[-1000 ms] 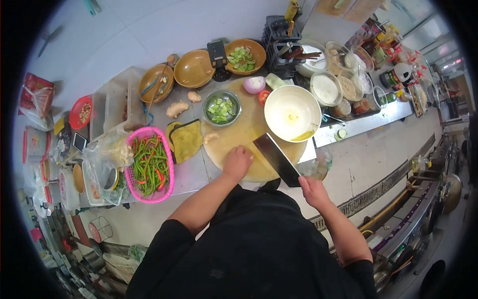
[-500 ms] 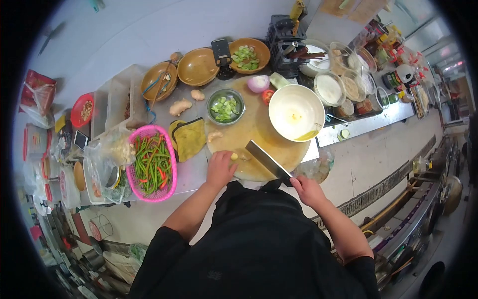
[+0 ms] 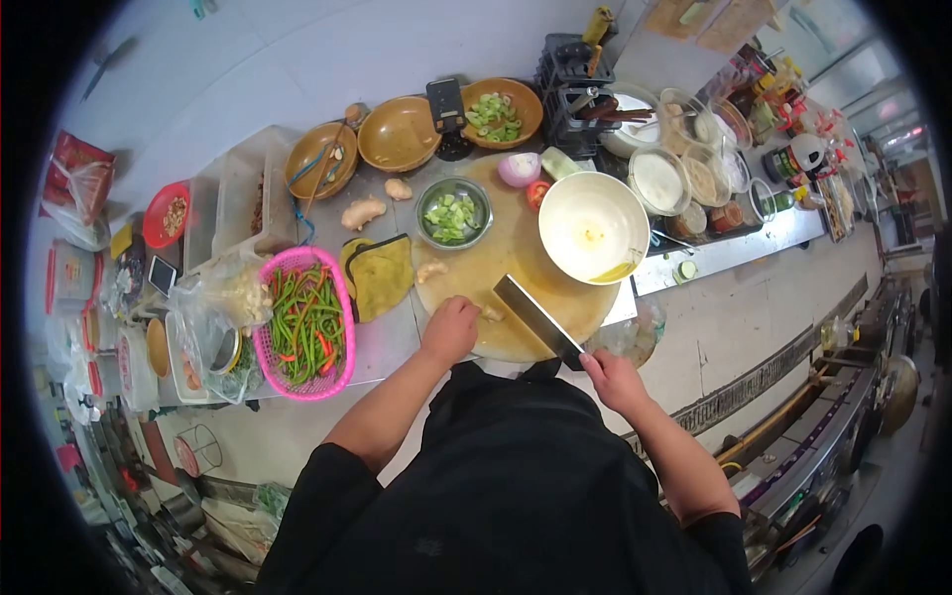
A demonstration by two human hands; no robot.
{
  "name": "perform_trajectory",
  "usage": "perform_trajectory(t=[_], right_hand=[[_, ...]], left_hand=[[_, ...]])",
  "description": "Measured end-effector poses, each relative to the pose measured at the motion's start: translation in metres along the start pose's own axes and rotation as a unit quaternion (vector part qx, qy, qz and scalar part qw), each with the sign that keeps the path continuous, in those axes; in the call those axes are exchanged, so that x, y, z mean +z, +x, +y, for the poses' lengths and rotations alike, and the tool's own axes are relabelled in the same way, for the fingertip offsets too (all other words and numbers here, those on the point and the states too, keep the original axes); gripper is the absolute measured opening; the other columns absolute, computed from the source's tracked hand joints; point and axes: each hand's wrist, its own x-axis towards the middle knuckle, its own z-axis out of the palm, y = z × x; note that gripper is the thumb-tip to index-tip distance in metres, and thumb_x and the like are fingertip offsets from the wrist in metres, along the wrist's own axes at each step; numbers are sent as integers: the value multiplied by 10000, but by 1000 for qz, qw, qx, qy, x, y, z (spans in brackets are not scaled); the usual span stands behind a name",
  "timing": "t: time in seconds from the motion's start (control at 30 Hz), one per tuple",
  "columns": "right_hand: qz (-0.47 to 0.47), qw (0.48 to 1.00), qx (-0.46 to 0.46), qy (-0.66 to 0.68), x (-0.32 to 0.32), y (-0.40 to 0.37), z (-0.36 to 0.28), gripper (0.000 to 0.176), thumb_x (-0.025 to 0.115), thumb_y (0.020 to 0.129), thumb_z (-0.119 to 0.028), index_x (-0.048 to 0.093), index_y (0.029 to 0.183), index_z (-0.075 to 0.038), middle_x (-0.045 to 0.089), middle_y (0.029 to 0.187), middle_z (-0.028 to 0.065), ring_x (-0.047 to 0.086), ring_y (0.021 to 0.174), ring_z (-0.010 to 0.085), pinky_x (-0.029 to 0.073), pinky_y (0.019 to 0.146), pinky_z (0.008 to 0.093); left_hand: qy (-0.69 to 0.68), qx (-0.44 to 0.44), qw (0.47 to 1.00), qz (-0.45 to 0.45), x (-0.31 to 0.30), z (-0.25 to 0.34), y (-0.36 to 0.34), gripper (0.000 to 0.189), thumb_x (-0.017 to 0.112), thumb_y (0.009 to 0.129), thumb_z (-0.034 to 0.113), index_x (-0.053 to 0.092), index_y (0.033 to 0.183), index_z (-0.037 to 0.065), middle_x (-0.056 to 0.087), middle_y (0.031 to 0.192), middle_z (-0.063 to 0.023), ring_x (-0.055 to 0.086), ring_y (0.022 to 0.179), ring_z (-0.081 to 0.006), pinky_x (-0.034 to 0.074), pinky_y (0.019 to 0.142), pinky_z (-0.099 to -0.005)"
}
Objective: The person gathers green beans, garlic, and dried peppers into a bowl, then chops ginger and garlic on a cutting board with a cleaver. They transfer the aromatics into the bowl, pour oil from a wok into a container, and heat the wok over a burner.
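Observation:
My right hand [image 3: 612, 375] grips the dark handle of a cleaver [image 3: 538, 319], its broad blade slanting up-left over the round cutting board [image 3: 496, 256]. At the board's near left edge, my left hand [image 3: 451, 329] is closed. The piece of ginger seen at its fingertips a moment ago is now hidden by the fingers. Just right of the fingertips lies a small pale piece [image 3: 491, 313]. Farther up the board are another ginger piece [image 3: 431, 270], a metal bowl [image 3: 426, 233] of chopped green vegetable and a large cream bowl [image 3: 585, 223] with a little yellowish residue.
A pink basket [image 3: 349, 327] of green and red chillies and a yellow cloth [image 3: 377, 280] lie left of the board. Behind it are ginger roots [image 3: 363, 212], brown bowls [image 3: 397, 134], a halved onion [image 3: 519, 170] and a tomato [image 3: 536, 194]. Seasoning tubs [image 3: 658, 180] stand at right.
The yellow cut face of the ginger at my left fingertips has gone out of sight as that hand turned slightly. The cleaver stays nearly in place; the whole view has shifted a little.

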Motion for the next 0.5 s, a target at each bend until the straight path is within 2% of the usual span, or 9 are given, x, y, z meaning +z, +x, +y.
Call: perform_trajectory(t=[0.03,0.1,0.23,0.3,0.4,0.5], right_hand=[[4,1000,-3,0,0,-1,0,441,486,956,-419,627,859,-12,630,775,250,604,768,451,467,677,502],[8,1000,-3,4,2,-3,0,442,488,954,-421,627,859,-13,631,776,249,606,771,448,468,680,500],[-9,1000,14,7,-1,-4,-2,438,493,950,-429,634,872,-22,639,785,235,615,777,433,477,688,488],[-11,1000,19,8,-1,-3,-2,438,494,950,-432,637,878,-24,642,788,230,618,779,429,480,691,484],[-8,1000,20,5,1,-3,1,437,493,949,-436,643,885,-30,644,789,228,618,777,428,481,692,484],[-5,1000,17,0,2,-3,1,439,492,950,-436,643,882,-30,643,788,229,619,777,426,481,691,482]], left_hand=[[1,1,1000,-1,-3,2,1,252,624,752,78,638,1003,56,589,972,-122,567,954,-320,477,840,-412],[-30,-76,995,48,-9,6,1,233,609,753,55,650,983,52,587,973,-120,564,968,-316,471,862,-404],[-10,-46,999,5,-8,-1,8,238,606,746,56,663,976,49,596,974,-124,560,976,-318,464,878,-404],[3,-71,997,-36,-11,-1,14,233,617,741,78,678,964,50,604,957,-131,561,975,-325,464,876,-405],[0,-78,996,-52,-22,7,17,227,624,744,104,692,954,52,609,929,-134,562,963,-325,466,865,-412],[-25,-40,999,-9,-18,3,17,179,634,745,130,689,890,42,606,899,-132,569,932,-325,467,843,-424]])
